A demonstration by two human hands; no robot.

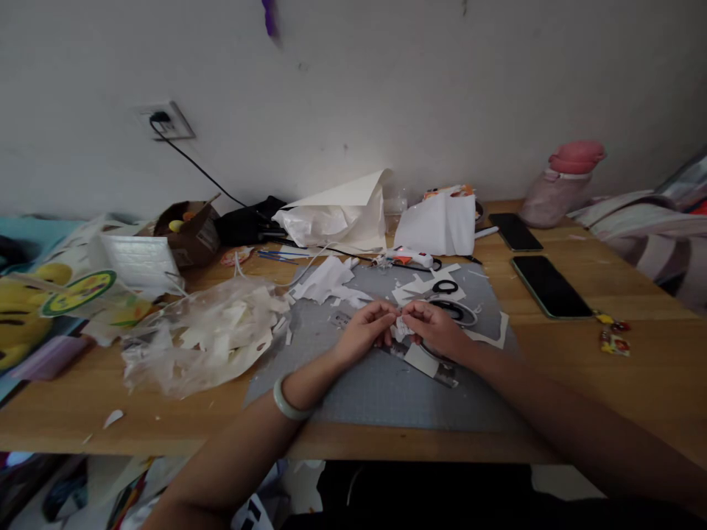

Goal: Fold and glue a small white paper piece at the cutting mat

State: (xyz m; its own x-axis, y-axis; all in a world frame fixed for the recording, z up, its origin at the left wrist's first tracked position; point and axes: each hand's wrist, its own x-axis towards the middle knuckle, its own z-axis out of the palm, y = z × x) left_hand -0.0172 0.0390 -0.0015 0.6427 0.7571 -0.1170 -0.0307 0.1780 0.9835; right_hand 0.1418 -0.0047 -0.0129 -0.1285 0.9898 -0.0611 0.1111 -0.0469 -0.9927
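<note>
Both hands meet over a grey cutting mat (pixel 353 397), pinching one small white paper piece (pixel 402 329) between them. My left hand (pixel 367 327) grips its left side, thumb and fingers pressed together. On the other side my right hand (pixel 434 329) is closed on the same piece, whose exact shape the fingers partly hide. A metal ruler (pixel 446 375) lies on the mat beneath the hands. Black-handled scissors (pixel 445 287) rest just beyond my right hand. White paper scraps (pixel 325 280) are spread over the mat's far part.
To the left sits a clear plastic bag (pixel 166 361) holding paper scraps. A glue gun (pixel 412 256) lies at the mat's far edge. Two phones, one a near phone (pixel 552 287), and a pink bottle (pixel 560 191) are on the right. A cardboard box (pixel 193 235) stands back left.
</note>
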